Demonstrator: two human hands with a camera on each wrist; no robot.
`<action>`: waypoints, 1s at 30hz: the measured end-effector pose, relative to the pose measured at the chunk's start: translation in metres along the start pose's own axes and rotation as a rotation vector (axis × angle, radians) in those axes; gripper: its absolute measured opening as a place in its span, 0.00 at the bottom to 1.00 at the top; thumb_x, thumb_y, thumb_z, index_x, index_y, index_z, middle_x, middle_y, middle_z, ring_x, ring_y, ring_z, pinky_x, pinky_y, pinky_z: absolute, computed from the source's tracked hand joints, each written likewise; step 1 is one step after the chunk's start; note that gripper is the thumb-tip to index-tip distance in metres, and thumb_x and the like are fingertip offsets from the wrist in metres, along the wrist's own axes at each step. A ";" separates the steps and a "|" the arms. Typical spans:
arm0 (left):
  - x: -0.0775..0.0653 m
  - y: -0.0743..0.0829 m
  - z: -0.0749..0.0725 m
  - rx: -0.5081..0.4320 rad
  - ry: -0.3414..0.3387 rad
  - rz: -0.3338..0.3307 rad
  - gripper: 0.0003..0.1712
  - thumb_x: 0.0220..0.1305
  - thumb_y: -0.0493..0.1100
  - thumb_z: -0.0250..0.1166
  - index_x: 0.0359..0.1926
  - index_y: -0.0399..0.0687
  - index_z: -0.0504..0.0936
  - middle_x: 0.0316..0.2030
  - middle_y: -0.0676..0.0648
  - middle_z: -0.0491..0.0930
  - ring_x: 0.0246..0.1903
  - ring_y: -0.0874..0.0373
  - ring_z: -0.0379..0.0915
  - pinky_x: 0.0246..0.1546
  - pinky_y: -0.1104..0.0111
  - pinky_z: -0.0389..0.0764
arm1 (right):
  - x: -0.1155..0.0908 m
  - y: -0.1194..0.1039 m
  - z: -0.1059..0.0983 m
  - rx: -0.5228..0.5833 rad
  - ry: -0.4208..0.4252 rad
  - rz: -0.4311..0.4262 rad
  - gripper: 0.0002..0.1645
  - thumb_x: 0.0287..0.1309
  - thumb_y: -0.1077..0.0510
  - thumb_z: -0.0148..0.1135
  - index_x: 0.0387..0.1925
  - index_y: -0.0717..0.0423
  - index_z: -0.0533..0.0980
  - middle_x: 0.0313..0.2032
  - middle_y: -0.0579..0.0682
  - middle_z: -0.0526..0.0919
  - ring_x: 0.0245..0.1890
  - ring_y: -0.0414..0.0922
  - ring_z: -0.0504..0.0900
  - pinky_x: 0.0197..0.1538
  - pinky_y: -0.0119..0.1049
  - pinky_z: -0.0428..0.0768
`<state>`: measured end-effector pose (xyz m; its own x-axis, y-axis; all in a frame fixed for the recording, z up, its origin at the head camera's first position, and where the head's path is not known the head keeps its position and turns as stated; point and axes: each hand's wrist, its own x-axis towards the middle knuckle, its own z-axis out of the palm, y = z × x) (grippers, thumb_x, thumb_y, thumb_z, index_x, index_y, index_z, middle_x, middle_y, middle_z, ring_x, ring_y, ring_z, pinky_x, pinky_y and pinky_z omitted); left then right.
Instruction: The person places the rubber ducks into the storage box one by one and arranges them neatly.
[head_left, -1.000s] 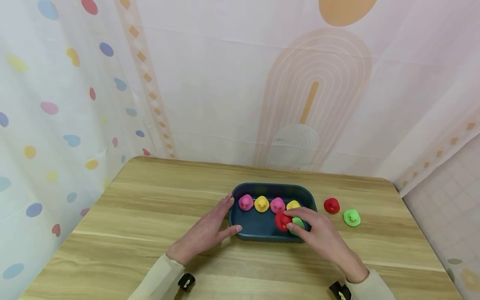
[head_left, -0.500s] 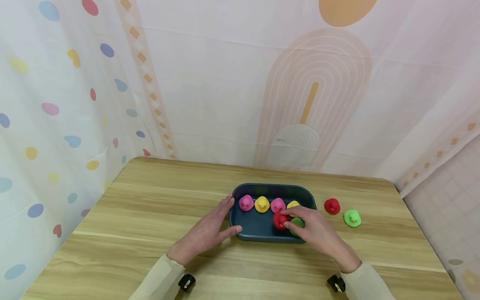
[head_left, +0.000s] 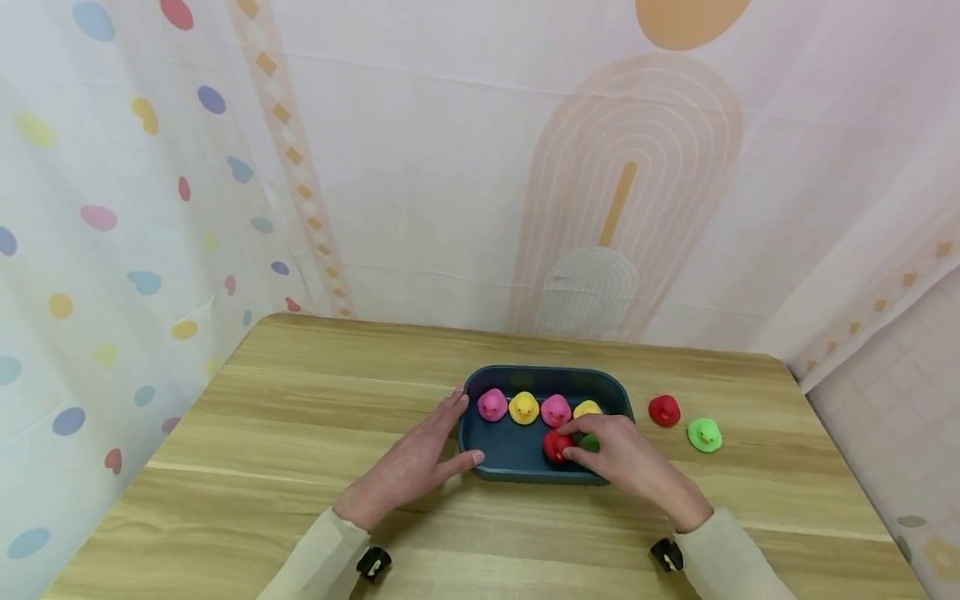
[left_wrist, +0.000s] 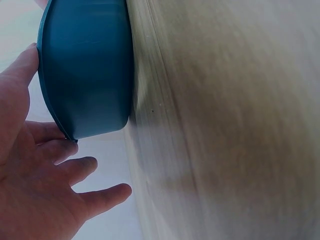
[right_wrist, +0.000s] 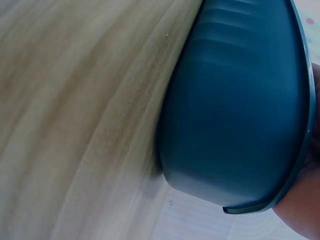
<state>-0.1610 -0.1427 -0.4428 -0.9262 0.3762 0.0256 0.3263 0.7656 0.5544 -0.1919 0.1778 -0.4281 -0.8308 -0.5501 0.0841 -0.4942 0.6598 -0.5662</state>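
Note:
A dark blue tray (head_left: 502, 464) with rounded corners stands on the wooden table. My left hand (head_left: 411, 467) rests with extended fingers against its left end; in the left wrist view the fingertips of that hand (left_wrist: 45, 175) touch the rim. Reaching over the right side, my right hand (head_left: 630, 458) pinches a red rubber duck (head_left: 556, 447) between thumb and fingers, low inside the tray. Just right of it a green duck (head_left: 590, 442) is mostly covered by the hand. Along the back sit a pink duck (head_left: 492, 406), a yellow duck (head_left: 523, 408), another pink duck (head_left: 556, 410) and another yellow duck (head_left: 587, 408).
Right of the tray, another red duck (head_left: 664, 410) and a light green duck (head_left: 705, 435) stand on the table (head_left: 337, 375). A patterned curtain (head_left: 450, 167) hangs behind the table's back edge. The tray's wall (right_wrist: 235, 110) fills much of the right wrist view.
My right hand has moved slightly left and down with the red duck, bringing it lower into the tray beside the green one. The left hand has stayed at the tray's end.

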 end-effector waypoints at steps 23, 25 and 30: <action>-0.001 0.000 0.000 -0.009 -0.002 -0.004 0.51 0.73 0.66 0.60 0.82 0.42 0.53 0.82 0.42 0.48 0.78 0.41 0.51 0.72 0.44 0.63 | 0.006 -0.001 0.002 -0.062 -0.035 0.017 0.13 0.63 0.55 0.74 0.48 0.51 0.88 0.45 0.45 0.89 0.39 0.40 0.81 0.42 0.30 0.83; -0.001 0.000 0.000 -0.011 -0.003 0.000 0.51 0.73 0.66 0.60 0.82 0.42 0.53 0.82 0.41 0.48 0.78 0.41 0.50 0.72 0.45 0.63 | 0.006 -0.001 0.002 -0.060 -0.040 0.022 0.13 0.63 0.55 0.74 0.48 0.51 0.88 0.45 0.45 0.89 0.38 0.40 0.80 0.41 0.30 0.82; 0.000 0.000 0.000 -0.012 -0.005 0.003 0.51 0.73 0.66 0.60 0.82 0.41 0.53 0.82 0.41 0.48 0.78 0.41 0.50 0.72 0.45 0.63 | 0.007 -0.001 0.000 -0.063 -0.052 0.030 0.14 0.63 0.55 0.74 0.50 0.52 0.87 0.45 0.45 0.89 0.37 0.41 0.79 0.40 0.30 0.81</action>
<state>-0.1614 -0.1427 -0.4426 -0.9242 0.3813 0.0230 0.3267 0.7580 0.5645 -0.1970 0.1728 -0.4269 -0.8319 -0.5544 0.0239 -0.4855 0.7063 -0.5152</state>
